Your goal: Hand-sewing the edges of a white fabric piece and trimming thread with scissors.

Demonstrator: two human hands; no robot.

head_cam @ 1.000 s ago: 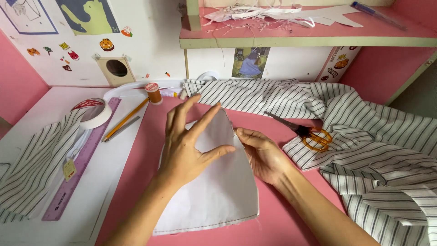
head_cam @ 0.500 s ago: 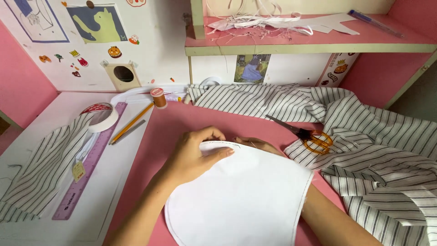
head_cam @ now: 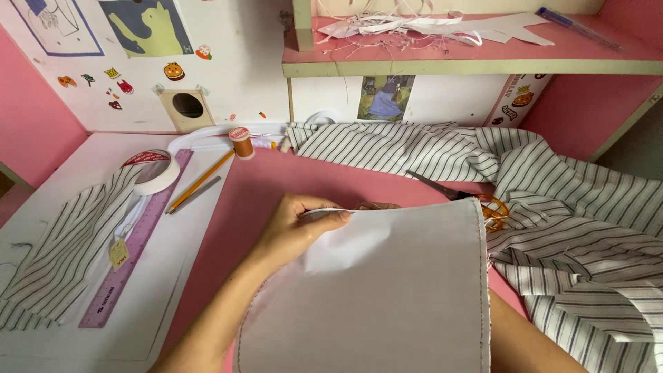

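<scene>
Our left hand [head_cam: 298,224] pinches the top edge of a thin white fabric piece [head_cam: 387,297], lifted over the pink desk just left of the orange scissors [head_cam: 483,204]; our right hand is hidden behind it, its fingers untellable. The piece looks light and limp, best held by its edges

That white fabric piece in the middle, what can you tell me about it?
The white fabric piece looks like thin, plain woven cloth with a rounded left edge and a straight right one. A dark line of stitching runs along its edges. It lies spread on the pink table, partly lifted at the top, where the left hand pinches its edge. It hides most of the right hand and part of the orange-handled scissors.
</scene>
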